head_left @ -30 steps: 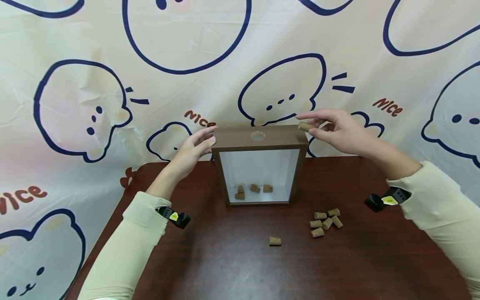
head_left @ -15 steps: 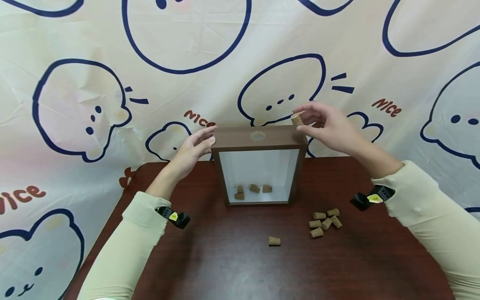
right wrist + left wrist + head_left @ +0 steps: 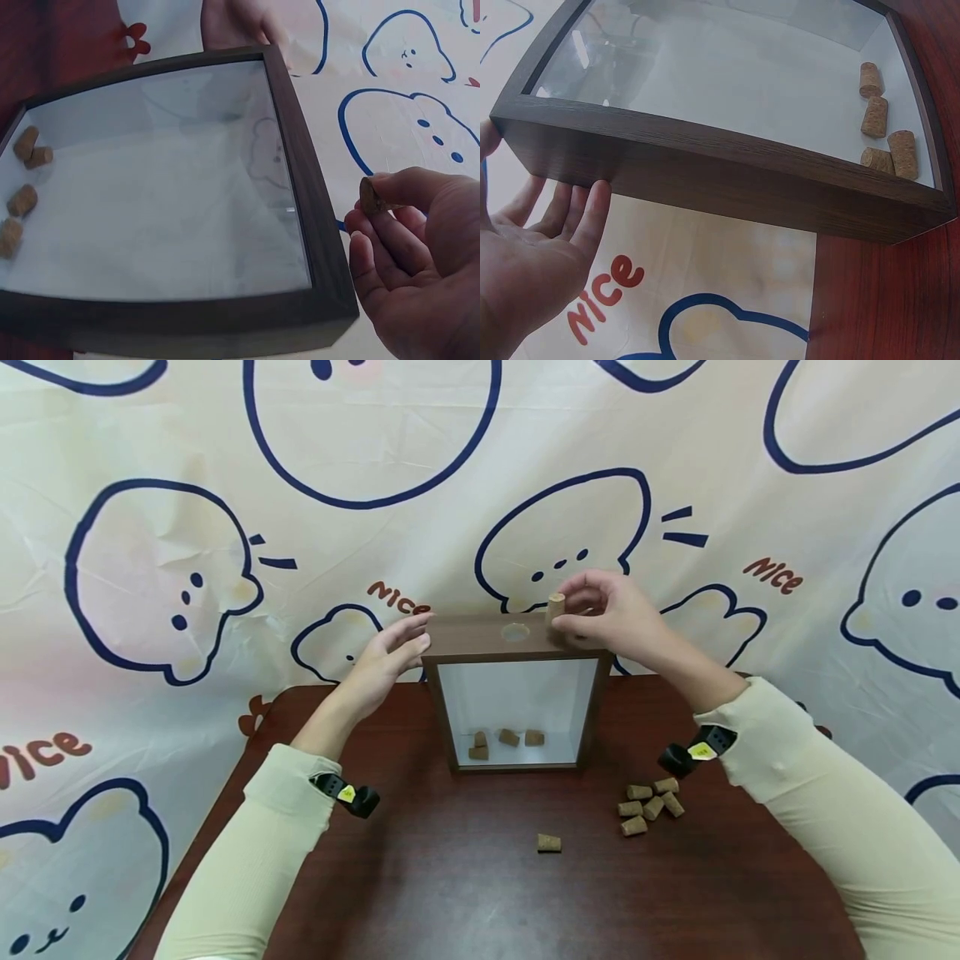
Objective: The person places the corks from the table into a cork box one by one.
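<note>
A dark wooden box with a clear front stands upright on the table, a round hole in its top. Several corks lie on its floor, behind the pane. My right hand pinches a cork between thumb and fingers, held upright over the box top just right of the hole. In the right wrist view this cork shows beyond the box's top edge. At the box's upper left corner my left hand rests with extended fingers; its fingertips touch the side wall.
On the reddish-brown table, a pile of several corks lies right of the box. One single cork lies nearer the front. A cloth printed with cartoon outlines hangs close behind the box.
My right hand has moved left along the box top, bringing its cork close to the hole and turning it from lying to upright. The left hand stays at the corner.
</note>
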The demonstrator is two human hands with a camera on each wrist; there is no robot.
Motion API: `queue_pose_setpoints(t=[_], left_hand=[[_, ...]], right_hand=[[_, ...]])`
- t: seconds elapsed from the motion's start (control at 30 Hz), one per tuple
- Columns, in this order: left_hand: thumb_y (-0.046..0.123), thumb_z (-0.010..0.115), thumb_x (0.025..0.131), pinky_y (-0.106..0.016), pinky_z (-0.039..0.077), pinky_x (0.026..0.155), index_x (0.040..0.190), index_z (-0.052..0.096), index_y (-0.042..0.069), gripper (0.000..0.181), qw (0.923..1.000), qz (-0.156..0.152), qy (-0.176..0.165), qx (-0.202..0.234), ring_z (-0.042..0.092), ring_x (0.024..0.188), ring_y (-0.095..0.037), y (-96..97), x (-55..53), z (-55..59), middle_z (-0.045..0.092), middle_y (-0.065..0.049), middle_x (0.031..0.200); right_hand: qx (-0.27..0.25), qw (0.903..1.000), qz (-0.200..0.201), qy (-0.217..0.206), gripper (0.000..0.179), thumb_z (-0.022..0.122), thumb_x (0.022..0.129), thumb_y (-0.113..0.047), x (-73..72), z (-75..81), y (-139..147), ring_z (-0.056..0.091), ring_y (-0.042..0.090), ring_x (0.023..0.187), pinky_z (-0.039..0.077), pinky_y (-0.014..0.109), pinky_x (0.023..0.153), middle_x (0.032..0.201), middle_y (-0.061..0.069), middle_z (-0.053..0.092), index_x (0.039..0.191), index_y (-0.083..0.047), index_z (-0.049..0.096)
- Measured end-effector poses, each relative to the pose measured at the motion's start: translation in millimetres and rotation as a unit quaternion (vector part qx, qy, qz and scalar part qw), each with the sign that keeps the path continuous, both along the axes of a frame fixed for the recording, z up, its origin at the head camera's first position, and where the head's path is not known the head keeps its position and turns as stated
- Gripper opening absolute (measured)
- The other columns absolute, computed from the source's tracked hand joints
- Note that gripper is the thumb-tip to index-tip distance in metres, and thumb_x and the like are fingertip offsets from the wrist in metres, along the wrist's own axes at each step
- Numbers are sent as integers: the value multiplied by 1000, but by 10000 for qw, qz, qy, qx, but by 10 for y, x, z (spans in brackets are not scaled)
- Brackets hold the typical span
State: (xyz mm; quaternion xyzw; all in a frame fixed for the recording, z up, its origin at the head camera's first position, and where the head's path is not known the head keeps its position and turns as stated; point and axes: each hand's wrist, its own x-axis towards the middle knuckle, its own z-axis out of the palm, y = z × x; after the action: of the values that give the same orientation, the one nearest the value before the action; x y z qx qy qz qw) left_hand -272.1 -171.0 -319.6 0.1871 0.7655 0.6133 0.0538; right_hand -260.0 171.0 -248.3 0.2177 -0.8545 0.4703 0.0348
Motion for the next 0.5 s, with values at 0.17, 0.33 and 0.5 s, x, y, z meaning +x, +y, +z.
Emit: queue_pose_setpoints(t=[0.17,0.33,0.5], left_hand=[[29,52,107,-49,33,117,158,35,10,58,10000,24,26,13,37,144,-28,-8,1,-10,35,-10,160],[29,52,107,-49,33,118,158,35,10,57,10000,30,26,23,37,144,-28,-10,4,-11,35,-10,160],[29,52,107,-49,33,118,158,35,9,58,10000,20,23,30,37,145,-28,-2,6,-7,35,-11,160]], right_hand=[[-116,9995,231,-177,32,73,94,-7,-60,4,-149,66,24,108,52,24,86,116,16,71,124,-1,61],[-206,9985,502,-38,30,73,92,-4,-105,-26,-283,67,26,105,54,23,84,114,18,72,120,0,62],[-170,9984,541,-23,28,73,92,-4,-120,-53,-364,67,26,104,54,27,83,113,16,72,118,0,63]])
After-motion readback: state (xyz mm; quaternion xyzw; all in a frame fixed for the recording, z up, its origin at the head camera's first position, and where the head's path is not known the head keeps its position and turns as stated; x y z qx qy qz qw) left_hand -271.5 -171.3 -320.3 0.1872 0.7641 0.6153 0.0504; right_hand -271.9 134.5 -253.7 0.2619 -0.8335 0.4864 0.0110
